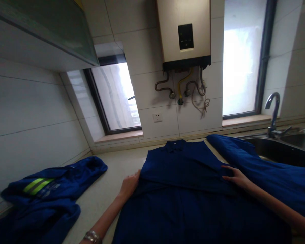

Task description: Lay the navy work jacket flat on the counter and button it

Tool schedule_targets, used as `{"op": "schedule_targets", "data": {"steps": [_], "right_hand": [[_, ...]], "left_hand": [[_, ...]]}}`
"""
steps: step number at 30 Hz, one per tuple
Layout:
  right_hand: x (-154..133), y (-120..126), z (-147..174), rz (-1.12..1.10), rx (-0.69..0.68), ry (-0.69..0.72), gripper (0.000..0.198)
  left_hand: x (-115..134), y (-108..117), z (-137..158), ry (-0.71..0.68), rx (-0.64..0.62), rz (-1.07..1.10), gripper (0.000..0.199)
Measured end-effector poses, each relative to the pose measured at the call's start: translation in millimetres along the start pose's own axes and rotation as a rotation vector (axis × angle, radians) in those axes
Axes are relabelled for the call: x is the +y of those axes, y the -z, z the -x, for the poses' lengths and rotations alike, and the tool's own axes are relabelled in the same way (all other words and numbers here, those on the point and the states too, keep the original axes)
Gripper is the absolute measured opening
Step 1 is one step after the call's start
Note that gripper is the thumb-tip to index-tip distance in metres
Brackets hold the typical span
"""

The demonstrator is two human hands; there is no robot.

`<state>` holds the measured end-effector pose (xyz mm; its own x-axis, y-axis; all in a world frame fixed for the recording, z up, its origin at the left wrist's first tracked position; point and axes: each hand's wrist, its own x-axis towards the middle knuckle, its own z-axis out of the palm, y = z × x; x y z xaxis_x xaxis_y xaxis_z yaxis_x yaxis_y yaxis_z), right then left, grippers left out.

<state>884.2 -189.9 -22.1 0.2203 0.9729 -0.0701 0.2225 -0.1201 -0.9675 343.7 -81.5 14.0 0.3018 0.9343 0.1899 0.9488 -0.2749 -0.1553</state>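
Left hand (130, 183), grip unclear, touches the shirt (178, 166); right hand (236, 178) angles inward, fingers apart.

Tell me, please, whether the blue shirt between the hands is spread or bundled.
Spread: the shirt lies flat on the counter, collar at the far end, sleeves apparently folded across it.

Water heater (186, 15), wall-mounted, beige, with black display panel (185, 36); yellow pipe (182, 82) below. Left window (114, 96) and right window (241, 64), both dark-framed. Wall socket (157, 117), white. Sink (286, 149), double-bowl, metal, with chrome tap (275, 113). Cabinet (48, 32), wall-hung, green-fronted.
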Motion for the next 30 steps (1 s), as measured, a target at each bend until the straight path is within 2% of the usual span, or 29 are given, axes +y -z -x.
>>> {"op": "schedule_targets", "data": {"steps": [3,5,7,9,11,12,14,16,18,21,24,27,28,30], "right_hand": [[16,8,-3,0.137,-0.013,-0.012,0.07],[13,13,-3,0.261,-0.068,-0.007,0.072],[-3,14,-2,0.48,-0.074,0.075,0.06],[-24,7,0,0.747,0.011,0.217,0.045],[-43,-9,2,0.942,0.107,0.395,0.042],[-49,-20,2,0.993,0.109,0.481,0.045],[-51,-43,3,1.023,0.011,0.612,0.055],[-42,-60,2,1.028,-0.134,0.625,0.063],[-28,-69,-1,1.026,-0.213,0.564,0.067],[-18,-70,-5,0.982,-0.232,0.51,0.067],[-29,-66,5,0.833,-0.165,0.548,0.062],[-43,-55,43,0.513,-0.039,0.592,0.05],[-42,-49,62,0.383,-0.023,0.561,0.047],[-27,-31,105,0.15,-0.054,0.404,0.045]], "left_hand": [[1,8,-6,0.024,-0.146,-0.041,0.045],[3,20,-14,0.011,-0.239,-0.071,0.049],[9,33,-26,0.024,-0.331,-0.097,0.048],[19,44,-40,0.082,-0.386,-0.128,0.038],[35,50,-52,0.136,-0.359,-0.157,0.031],[43,50,-56,0.145,-0.319,-0.168,0.035],[58,43,-63,0.095,-0.214,-0.165,0.05],[66,28,-65,-0.022,-0.171,-0.091,0.059],[65,7,-64,-0.105,-0.226,0.04,0.063],[54,-23,-65,-0.094,-0.307,0.183,0.068],[48,-36,-68,-0.079,-0.297,0.207,0.069],[48,-38,-70,-0.08,-0.289,0.206,0.069],[49,-38,-70,-0.082,-0.283,0.206,0.069],[49,-39,-69,-0.084,-0.258,0.205,0.069]]}}
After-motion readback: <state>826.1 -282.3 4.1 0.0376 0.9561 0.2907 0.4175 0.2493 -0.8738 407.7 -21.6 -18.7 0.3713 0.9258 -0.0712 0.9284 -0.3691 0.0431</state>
